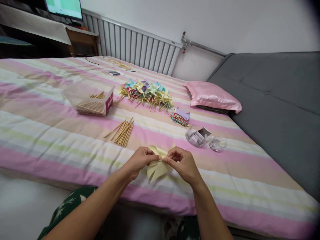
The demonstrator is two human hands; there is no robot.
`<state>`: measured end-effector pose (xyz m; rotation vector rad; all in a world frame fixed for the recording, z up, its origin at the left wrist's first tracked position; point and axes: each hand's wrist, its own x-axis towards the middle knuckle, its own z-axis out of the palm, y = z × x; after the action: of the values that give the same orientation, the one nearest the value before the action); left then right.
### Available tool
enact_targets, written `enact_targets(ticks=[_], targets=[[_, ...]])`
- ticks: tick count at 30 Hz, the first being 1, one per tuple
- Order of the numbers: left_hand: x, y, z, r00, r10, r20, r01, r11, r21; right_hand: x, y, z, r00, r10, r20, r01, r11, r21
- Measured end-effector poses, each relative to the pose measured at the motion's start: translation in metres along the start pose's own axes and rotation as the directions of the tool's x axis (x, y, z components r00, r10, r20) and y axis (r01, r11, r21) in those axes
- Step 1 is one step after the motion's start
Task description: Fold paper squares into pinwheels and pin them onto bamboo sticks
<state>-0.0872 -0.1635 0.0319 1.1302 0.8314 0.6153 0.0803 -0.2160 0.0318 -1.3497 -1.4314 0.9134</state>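
Between my two hands is a pale yellow paper pinwheel (157, 170), partly folded, with cut flaps hanging below my fingers. My left hand (143, 159) pinches it near the centre from the left. From the right, my right hand (182, 162) pinches the paper close to the same spot, the thumbs nearly touching. Whether a pin is between my fingers cannot be made out. A loose pile of thin wooden sticks (124, 133) lies ahead of my left hand. Beyond my right hand sits a stack of coloured paper pieces (180, 116).
Finished pinwheels (150, 91) in several colours lie heaped mid-bed. A clear plastic box (90, 100) holds more sticks. Right of the stack are a round clear container (197, 136) with small pieces and a smaller clear dish (217, 144). A pink pillow (213, 96) lies by the grey headboard (270, 100).
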Motion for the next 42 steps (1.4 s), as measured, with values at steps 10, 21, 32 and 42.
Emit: enact_targets(ticks=[10,21,32,42], targets=[[0.001,-0.001,0.000,0.999,0.019,0.033,-0.019,1.000,-0.003,0.000,-0.003,0.004,0.999,0.012,-0.049,-0.014,0.999,-0.047],[0.002,-0.001,0.001,1.000,0.012,-0.010,-0.012,1.000,-0.007,0.001,-0.001,0.005,0.997,0.019,-0.076,-0.020,1.000,-0.002],[0.006,-0.007,0.003,0.980,0.013,-0.200,-0.020,0.999,-0.035,0.001,-0.006,0.015,0.978,-0.045,-0.204,0.066,0.993,0.098],[0.008,-0.004,-0.002,0.964,-0.030,-0.264,-0.006,0.990,-0.137,-0.002,-0.007,0.012,0.843,-0.159,-0.515,0.165,0.986,-0.034]])
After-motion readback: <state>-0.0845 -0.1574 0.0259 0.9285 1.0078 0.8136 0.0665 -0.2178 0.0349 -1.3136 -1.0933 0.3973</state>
